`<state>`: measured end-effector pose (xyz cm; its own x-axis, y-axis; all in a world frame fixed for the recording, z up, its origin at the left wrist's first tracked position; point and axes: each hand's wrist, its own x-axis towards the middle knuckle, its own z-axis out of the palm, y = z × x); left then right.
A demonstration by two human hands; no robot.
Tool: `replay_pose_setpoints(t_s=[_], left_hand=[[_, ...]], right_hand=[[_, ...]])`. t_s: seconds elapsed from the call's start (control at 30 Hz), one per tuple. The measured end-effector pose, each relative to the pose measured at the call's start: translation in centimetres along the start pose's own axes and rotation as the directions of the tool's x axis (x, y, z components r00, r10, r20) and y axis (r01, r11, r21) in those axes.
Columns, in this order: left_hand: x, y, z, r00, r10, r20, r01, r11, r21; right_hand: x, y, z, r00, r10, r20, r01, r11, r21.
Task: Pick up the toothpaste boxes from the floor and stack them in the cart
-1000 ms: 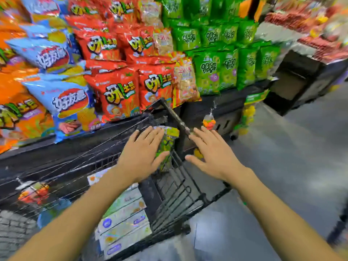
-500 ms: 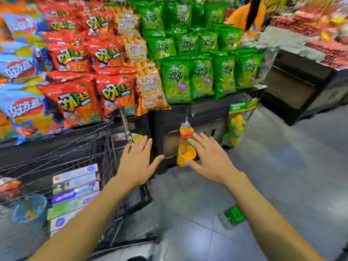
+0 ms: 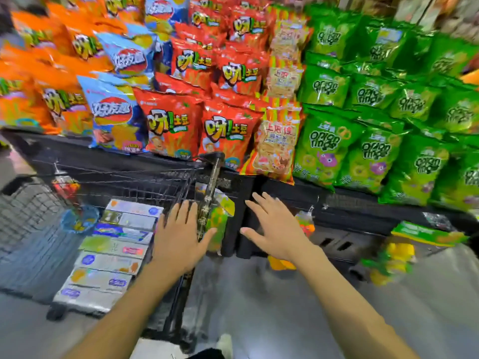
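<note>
Several toothpaste boxes (image 3: 114, 247) lie stacked in a row inside the black wire cart (image 3: 124, 182) at the lower left. My left hand (image 3: 181, 237) hovers flat with straight fingers beside the cart's handle bar (image 3: 211, 187), just right of the boxes, holding nothing. To the right of the handle, my right hand (image 3: 277, 226) is spread open in the air, also with nothing in it. No toothpaste box shows on the grey floor (image 3: 285, 307) in this view.
A black display shelf (image 3: 363, 206) piled with red, orange, blue and green snack bags (image 3: 324, 146) runs right behind the cart. Small toy packs (image 3: 304, 221) hang from its front. A grey wire basket (image 3: 28, 229) stands at the far left.
The view has swung left and closer to the shelf. The green item on the floor has left the view. Both hands stay open near the cart handle, the right one now higher.
</note>
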<state>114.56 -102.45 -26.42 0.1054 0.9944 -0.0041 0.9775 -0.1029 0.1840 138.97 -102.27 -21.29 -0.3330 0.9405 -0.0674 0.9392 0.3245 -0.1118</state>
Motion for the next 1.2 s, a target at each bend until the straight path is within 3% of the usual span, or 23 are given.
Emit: replay_pose_setpoints(t_s=[0.2, 0.37, 0.53, 0.63, 0.73, 0.83, 0.97, 1.2], left_hand=[[2.1, -0.4, -0.5, 0.976, -0.217, 0.008, 0.217, 0.975, -0.052], [2.3, -1.1, 0.3, 0.905, -0.425, 0.013, 0.425, 0.902, -0.075], [0.2, 1.1, 1.3, 0.77, -0.637, 0.048, 0.635, 0.756, -0.157], [-0.9, 3.5, 2.4, 0.612, -0.787, 0.079, 0.788, 0.598, -0.149], [-1.1, 5.2, 3.1, 0.436, -0.898, 0.06, 0.897, 0.427, -0.117], [-0.9, 5.6, 3.2, 0.324, -0.944, 0.066, 0.945, 0.32, -0.069], [-0.6, 5.4, 3.2, 0.275, -0.961, 0.042, 0.961, 0.275, -0.002], [-0.6, 4.0, 2.9, 0.216, -0.976, -0.018, 0.976, 0.216, -0.015]], right_hand=[[10.5, 1.4, -0.8, 0.963, -0.254, 0.091, 0.26, 0.964, -0.058], [18.0, 1.1, 0.6, 0.864, -0.487, 0.129, 0.496, 0.867, -0.052], [24.7, 0.4, 2.7, 0.674, -0.711, 0.2, 0.727, 0.687, -0.005], [27.3, 0.1, 3.7, 0.561, -0.796, 0.229, 0.814, 0.581, 0.026], [28.9, -0.4, 4.1, 0.46, -0.852, 0.252, 0.876, 0.481, 0.028], [29.4, -1.0, 4.8, 0.406, -0.876, 0.262, 0.905, 0.424, 0.015], [29.6, -1.3, 5.6, 0.36, -0.898, 0.254, 0.928, 0.373, 0.003], [30.5, -3.6, 5.7, 0.353, -0.888, 0.294, 0.931, 0.364, -0.021]])
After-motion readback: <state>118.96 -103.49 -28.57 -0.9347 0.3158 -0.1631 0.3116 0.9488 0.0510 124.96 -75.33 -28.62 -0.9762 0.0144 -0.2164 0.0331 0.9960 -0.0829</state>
